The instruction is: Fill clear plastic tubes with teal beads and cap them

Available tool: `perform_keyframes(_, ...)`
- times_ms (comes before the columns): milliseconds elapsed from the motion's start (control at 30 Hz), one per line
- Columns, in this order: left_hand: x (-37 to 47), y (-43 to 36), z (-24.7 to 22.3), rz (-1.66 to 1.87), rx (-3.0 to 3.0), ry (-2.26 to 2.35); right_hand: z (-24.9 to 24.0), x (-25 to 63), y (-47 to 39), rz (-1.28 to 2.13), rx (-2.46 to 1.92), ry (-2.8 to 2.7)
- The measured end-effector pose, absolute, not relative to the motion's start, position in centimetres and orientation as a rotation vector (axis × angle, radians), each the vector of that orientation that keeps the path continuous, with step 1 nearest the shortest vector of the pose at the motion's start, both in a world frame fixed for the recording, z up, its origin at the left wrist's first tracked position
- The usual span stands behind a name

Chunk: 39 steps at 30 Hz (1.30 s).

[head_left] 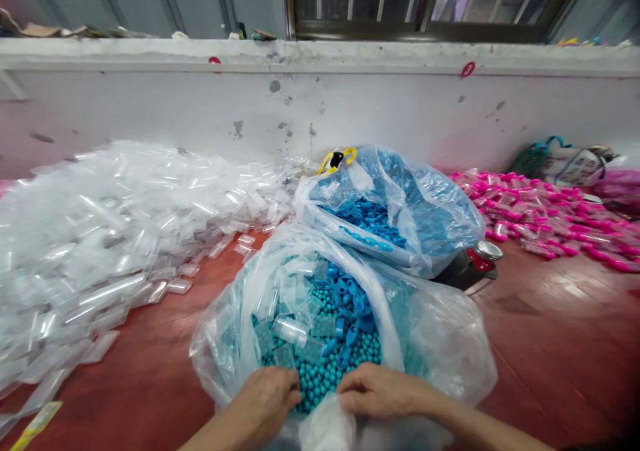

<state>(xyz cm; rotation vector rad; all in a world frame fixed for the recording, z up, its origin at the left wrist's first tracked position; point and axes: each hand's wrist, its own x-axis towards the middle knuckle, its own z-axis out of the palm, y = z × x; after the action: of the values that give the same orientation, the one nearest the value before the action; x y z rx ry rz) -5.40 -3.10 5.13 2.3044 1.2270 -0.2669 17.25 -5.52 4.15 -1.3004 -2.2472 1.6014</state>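
Note:
A clear plastic bag (445, 344) stands open in front of me, full of teal beads (320, 384). On the beads lie clear plastic pieces (293, 331) at the left and blue plastic parts (350, 298) at the right. My left hand (270, 398) is at the bag's near left edge, fingers curled down by the beads; what they hold, if anything, is hidden. My right hand (373, 390) pinches at the near edge, beside a bunched whitish part of the bag (327, 424). Its fingertips are closed on the plastic.
Behind is another bag (430, 204) of blue parts, with a dark bottle (470, 268) beside it. A large heap of clear pieces (115, 224) covers the left. Pink items (545, 218) lie at the right, along the white wall (190, 111).

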Motion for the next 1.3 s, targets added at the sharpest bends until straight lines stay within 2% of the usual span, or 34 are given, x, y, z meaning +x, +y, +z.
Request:
perform_keyframes(100,-4.3,-2.8,4.2,-0.097,2.400,1.325,4.9,17.1,-4.4,1.349,-1.402,-2.270)
perform_keyframes(267,-2.7,-1.2,0.3,0.211,2.751,1.472,4.4,15.5,-1.7,0.497,-1.832,-2.402)
perform_keyframes(433,-1.9,1.7,-0.4,0.258,2.765,1.637,3.5,14.4,0.8,0.231,-1.925,-2.486)
perform_keyframes(600,-0.7,1.8,2.0,0.144,2.714,1.492,3.4,14.7,0.5,0.296,-1.682,-2.521)
perform_keyframes(767,-0.4,-0.4,4.9,-0.126,2.414,1.382,4.7,16.4,-0.7,0.823,-1.415,-2.364)
perform_keyframes(833,-0.9,-1.2,5.2,-0.177,2.368,1.349,5.2,17.6,-0.8,0.923,-1.451,-2.293)
perform_keyframes(900,-1.6,-1.4,4.7,-0.203,2.320,1.343,5.3,18.8,-0.7,0.873,-1.600,-2.221)
perform_keyframes(1100,-0.5,1.7,1.0,0.182,1.761,1.458,3.7,20.2,-0.6,0.789,-1.777,-2.128)
perform_keyframes(1233,2.6,4.4,-0.6,0.252,1.490,1.393,3.0,19.3,-0.7,0.867,-1.680,-2.062)
perform_keyframes(1300,3.7,4.9,-0.9,0.317,1.335,1.312,2.7,18.9,-0.7,1.025,-1.642,-1.988)
